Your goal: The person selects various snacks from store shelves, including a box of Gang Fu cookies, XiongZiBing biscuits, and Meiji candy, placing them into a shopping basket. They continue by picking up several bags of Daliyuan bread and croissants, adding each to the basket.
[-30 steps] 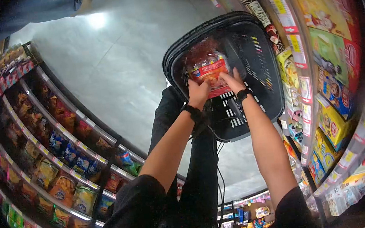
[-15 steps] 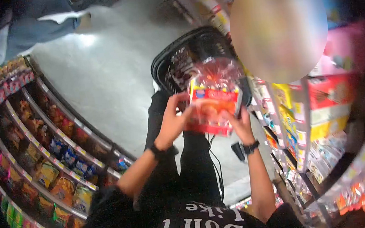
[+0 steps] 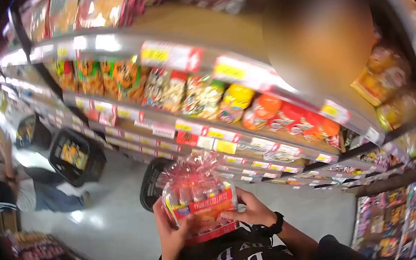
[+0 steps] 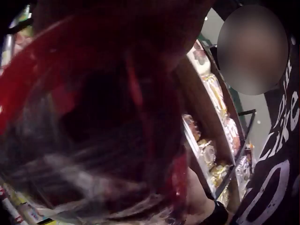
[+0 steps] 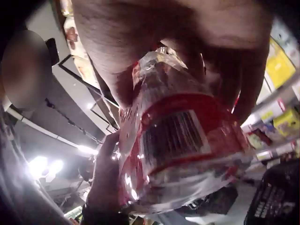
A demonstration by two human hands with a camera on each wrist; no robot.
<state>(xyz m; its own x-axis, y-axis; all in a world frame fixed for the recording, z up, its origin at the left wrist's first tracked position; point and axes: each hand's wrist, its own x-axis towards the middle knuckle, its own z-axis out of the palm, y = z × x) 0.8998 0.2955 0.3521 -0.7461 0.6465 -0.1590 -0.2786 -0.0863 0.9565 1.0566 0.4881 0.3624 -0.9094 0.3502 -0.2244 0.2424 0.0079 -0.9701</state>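
Observation:
A red and yellow snack pack [image 3: 207,209] in clear plastic wrap, gathered into a ruffled tuft on top, is held close in front of my black T-shirt [image 3: 232,253]. My left hand [image 3: 172,231] grips its left side, thumb on the front. On the other side my right hand [image 3: 254,209] grips it, its thumb lying over the lower front. In the right wrist view the pack's end shows a barcode label [image 5: 173,138] beneath the fingers. The left wrist view is mostly filled by dark red, blurred wrapping. Beyond the pack, partly hidden by it, is a black basket [image 3: 150,188].
Store shelves [image 3: 192,124] with bagged snacks and price tags run across the front. To the left, a person [image 3: 14,188] is near another black basket [image 3: 64,172] holding yellow packs. More stocked shelves [image 3: 392,219] stand at the lower right.
Both hands have lifted the pack out of the black basket and brought it toward my body. The head view has swung from the floor and basket up toward the shelves.

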